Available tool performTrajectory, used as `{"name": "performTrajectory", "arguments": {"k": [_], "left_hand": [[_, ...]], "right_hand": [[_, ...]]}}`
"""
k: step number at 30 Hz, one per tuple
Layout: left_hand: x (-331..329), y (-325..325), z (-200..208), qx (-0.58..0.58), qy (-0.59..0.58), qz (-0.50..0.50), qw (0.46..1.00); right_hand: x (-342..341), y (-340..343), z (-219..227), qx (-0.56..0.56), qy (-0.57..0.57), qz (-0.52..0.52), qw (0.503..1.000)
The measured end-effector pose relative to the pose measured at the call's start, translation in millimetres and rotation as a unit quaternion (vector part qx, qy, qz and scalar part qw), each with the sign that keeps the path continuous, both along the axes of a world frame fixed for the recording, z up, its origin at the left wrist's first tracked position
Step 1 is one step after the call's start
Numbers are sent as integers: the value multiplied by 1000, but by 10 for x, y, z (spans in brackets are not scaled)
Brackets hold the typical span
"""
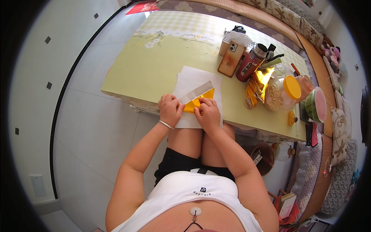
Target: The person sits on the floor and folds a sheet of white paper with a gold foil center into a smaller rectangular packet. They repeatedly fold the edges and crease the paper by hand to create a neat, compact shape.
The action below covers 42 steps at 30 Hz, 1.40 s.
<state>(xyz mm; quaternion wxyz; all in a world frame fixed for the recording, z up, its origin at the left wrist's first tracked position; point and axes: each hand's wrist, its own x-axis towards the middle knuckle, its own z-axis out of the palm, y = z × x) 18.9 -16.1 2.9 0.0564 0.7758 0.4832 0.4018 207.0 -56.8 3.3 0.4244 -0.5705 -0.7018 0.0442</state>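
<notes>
A sheet of gold foil paper (208,94) with a pale strip along its far edge lies slantwise on white paper (189,77) at the table's near edge. Its near part looks folded. My left hand (170,109), a bangle on its wrist, is closed with thumb and fingers pinching the foil paper's left end. My right hand (208,114) also has its fingers closed, pressing on the near right part of the sheet. The fingers hide some of the folds. A bundle of folded gold foil pieces (255,87) lies farther right.
A phone (231,58) leans upright near a dark red thermos (251,63). To their right stand a yellow-lidded jar (276,96) and a cut watermelon (317,104). The table (154,65) has a yellow-green cover. A bin (263,158) stands below its near right edge.
</notes>
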Motion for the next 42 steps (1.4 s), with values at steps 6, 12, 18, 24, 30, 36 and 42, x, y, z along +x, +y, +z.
{"name": "performTrajectory", "arguments": {"k": [6,12,18,24,30,36,42], "left_hand": [[26,-2,42,-4,14,5,1000],[1,-98,-2,199,122,-88,968],[-91,-251,12,57,76,-82,992],[187,-10,251,-4,101,39,994],[354,180,406,-199,184,71,960],[427,113,277,-30,218,-25,975],[561,-261,-127,118,280,-22,952]], "right_hand": [[-34,7,-1,36,-64,-4,997],[8,10,-127,59,-149,23,987],[80,-35,-139,38,-181,40,982],[194,53,102,-66,-55,35,996],[458,502,207,-41,-155,-29,987],[483,624,434,-15,-363,188,912],[860,506,54,-78,-348,185,916]]}}
